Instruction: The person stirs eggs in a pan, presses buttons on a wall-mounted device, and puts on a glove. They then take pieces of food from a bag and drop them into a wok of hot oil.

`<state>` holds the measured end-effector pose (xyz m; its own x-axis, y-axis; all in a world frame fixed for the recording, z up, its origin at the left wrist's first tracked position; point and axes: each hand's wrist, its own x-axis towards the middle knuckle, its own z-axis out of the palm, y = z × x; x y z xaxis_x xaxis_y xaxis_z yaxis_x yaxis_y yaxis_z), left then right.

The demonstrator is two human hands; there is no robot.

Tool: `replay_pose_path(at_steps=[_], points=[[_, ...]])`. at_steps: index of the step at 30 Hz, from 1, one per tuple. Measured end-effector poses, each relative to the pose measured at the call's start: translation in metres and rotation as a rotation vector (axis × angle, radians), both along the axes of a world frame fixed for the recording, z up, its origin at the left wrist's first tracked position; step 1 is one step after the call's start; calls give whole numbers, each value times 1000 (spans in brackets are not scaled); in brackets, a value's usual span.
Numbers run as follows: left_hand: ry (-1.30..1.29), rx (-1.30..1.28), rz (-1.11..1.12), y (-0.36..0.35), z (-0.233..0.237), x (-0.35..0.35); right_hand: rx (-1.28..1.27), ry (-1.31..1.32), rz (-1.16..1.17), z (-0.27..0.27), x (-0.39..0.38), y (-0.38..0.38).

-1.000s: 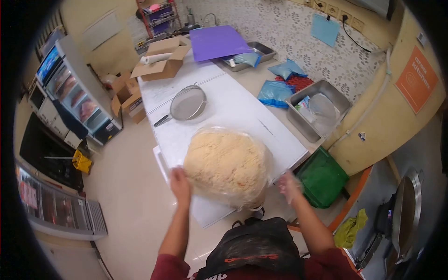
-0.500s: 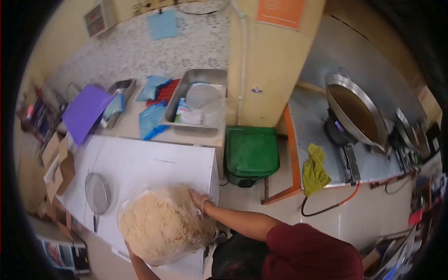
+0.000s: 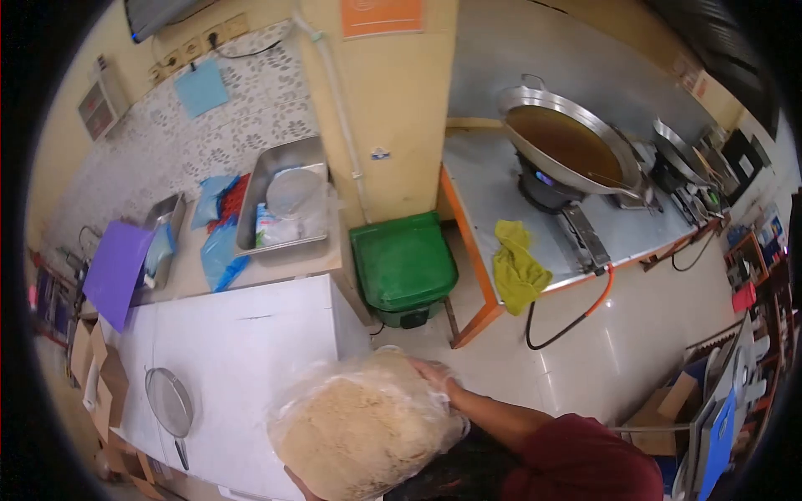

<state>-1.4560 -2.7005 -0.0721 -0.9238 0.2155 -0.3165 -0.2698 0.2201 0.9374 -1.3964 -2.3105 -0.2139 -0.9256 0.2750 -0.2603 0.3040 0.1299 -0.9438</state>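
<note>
A large clear plastic bag (image 3: 359, 430) full of pale, coarse crumbs is held in front of my body, over the near right corner of the white table. My right hand (image 3: 433, 377) grips the bag's upper right side, with loose plastic around the fingers. Against its lower left side is my left hand (image 3: 302, 486), mostly hidden by the bag and the frame's bottom edge. To the left, a round mesh strainer (image 3: 170, 402) with a dark handle lies on the table.
The white table (image 3: 225, 326) has cardboard boxes (image 3: 102, 376) at its left. Behind it stands a steel tray (image 3: 284, 248) with a sieve inside. A green lidded bin (image 3: 405, 263) sits below the pillar. On the right, a wok (image 3: 572, 142) of brown liquid rests on a stove near a yellow-green cloth (image 3: 518, 263).
My view has turned to the right. Held in both hands, the bag has moved rightward along the table, toward its right edge.
</note>
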Motion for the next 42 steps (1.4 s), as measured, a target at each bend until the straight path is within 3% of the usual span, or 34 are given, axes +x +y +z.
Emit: replay_pose_path(at_steps=[2, 5, 6, 8, 10, 12, 13, 15, 18, 21, 29, 32, 33, 36, 39, 40, 41, 42], points=[[54, -16, -105, 42, 5, 7, 367, 183, -78, -26, 62, 38], [75, 222, -144, 115, -9, 18, 234, 186, -232, -36, 144, 94], [63, 329, -151, 147, -7, 28, -128, 203, -426, -23, 168, 111], [88, 271, -306, 225, 12, 59, -872, 250, -769, 14, 232, 144], [8, 252, -339, 293, 8, 102, -225, 290, -754, 86, 306, 185], [-169, 272, -269, 360, -33, 130, -153, 307, -855, 103, 376, 229], [-259, 320, -326, 403, -38, 146, -397, 335, -970, 101, 412, 253], [-461, 416, -394, 488, -34, 202, -447, 322, -1092, 105, 492, 296], [-337, 174, -617, 594, -1, 276, -490, 338, -1280, 124, 586, 357], [-530, 186, -623, 693, -27, 317, -498, 376, -1428, 144, 646, 413], [-382, 26, -940, 948, -50, 388, -404, 481, -1680, 176, 724, 571], [-85, 34, -969, 1014, -30, 399, -410, 518, -1667, 180, 737, 646], [-296, -29, -994, 1038, -86, 390, -424, 520, -1646, 181, 738, 672], [-268, -27, -898, 1086, -37, 399, -493, 513, -1545, 173, 737, 754], [-325, 7, -787, 1135, -17, 404, -586, 476, -1407, 146, 727, 846], [-361, 22, -714, 1131, -21, 406, -625, 459, -1347, 135, 721, 880], [-408, 102, -583, 1143, -62, 403, -669, 439, -1288, 124, 712, 914], [-293, 49, -555, 1137, -96, 404, -707, 423, -1233, 114, 704, 946]])
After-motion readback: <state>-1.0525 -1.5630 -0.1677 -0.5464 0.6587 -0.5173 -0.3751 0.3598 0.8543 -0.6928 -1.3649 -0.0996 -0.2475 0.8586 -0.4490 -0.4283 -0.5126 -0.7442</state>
